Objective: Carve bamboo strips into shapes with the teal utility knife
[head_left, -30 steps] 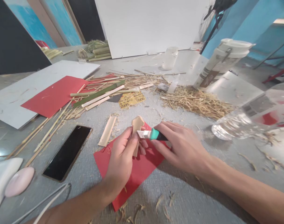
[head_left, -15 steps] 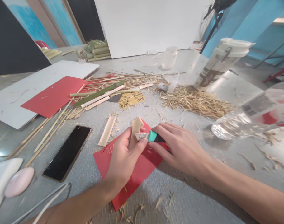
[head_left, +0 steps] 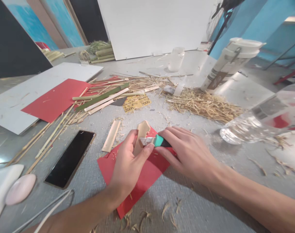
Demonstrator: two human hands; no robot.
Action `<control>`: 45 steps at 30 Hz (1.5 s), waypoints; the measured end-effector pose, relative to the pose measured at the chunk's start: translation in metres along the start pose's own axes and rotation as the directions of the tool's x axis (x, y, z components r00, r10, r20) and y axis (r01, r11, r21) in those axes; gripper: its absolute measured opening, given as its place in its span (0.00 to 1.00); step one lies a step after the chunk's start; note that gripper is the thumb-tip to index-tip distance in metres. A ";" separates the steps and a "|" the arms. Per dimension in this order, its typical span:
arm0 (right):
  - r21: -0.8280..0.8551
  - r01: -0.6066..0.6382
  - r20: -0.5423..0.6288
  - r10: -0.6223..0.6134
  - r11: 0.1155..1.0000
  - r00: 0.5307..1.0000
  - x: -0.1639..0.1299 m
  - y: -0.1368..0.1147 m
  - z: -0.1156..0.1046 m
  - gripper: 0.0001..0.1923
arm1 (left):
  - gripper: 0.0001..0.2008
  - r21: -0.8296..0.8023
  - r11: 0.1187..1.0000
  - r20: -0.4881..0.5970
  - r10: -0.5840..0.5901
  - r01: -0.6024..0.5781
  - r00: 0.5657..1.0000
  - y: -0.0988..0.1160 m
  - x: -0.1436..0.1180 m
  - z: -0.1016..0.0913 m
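My left hand (head_left: 128, 163) grips a short pale bamboo piece (head_left: 140, 132) with a carved, notched top, held upright over a red paper sheet (head_left: 147, 174). My right hand (head_left: 186, 152) holds a utility knife (head_left: 155, 141) with a teal and black handle. Its white blade end rests against the bamboo piece, and my left thumb presses on the blade's back. Both hands meet above the red sheet on the grey table (head_left: 198, 207).
A black phone (head_left: 71, 158) lies to the left, a flat bamboo slat (head_left: 111, 136) beside it. Bamboo strips (head_left: 101, 98), a straw pile (head_left: 205, 106), yellow sandpaper (head_left: 136, 103), a tumbler (head_left: 232, 64), a clear plastic bottle (head_left: 261, 121) and a second red sheet (head_left: 56, 98) lie beyond.
The knife blade moved left against the bamboo piece, and my left thumb came onto the blade's back. The bamboo piece tilted slightly.
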State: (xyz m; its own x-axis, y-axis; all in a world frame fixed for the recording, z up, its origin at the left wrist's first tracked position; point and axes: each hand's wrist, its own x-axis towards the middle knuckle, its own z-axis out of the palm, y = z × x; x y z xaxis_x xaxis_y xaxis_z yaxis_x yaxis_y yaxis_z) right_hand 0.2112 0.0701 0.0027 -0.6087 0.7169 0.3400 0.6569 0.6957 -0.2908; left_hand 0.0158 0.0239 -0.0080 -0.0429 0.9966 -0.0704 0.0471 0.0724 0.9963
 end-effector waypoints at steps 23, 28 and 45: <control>-0.024 -0.012 -0.011 0.012 1.000 1.000 0.000 -0.001 -0.001 0.18 | 0.31 -0.005 0.998 -0.072 0.064 -0.065 0.995 0.004 -0.002 0.000; -0.043 0.002 -0.020 -0.003 0.999 1.000 -0.001 -0.001 0.000 0.18 | 0.29 0.010 0.998 -0.081 0.058 -0.058 0.995 0.003 -0.002 0.000; -0.056 0.005 -0.027 -0.006 0.998 1.000 0.000 -0.001 -0.002 0.20 | 0.32 0.030 0.996 -0.055 0.081 -0.080 0.995 0.000 -0.002 -0.002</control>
State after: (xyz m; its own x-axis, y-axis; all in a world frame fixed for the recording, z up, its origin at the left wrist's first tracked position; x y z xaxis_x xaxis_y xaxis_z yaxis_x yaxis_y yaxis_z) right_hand 0.2118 0.0692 0.0047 -0.6005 0.7110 0.3660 0.6777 0.6954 -0.2390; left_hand 0.0143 0.0219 -0.0076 -0.0935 0.9955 0.0137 0.0800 -0.0062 0.9968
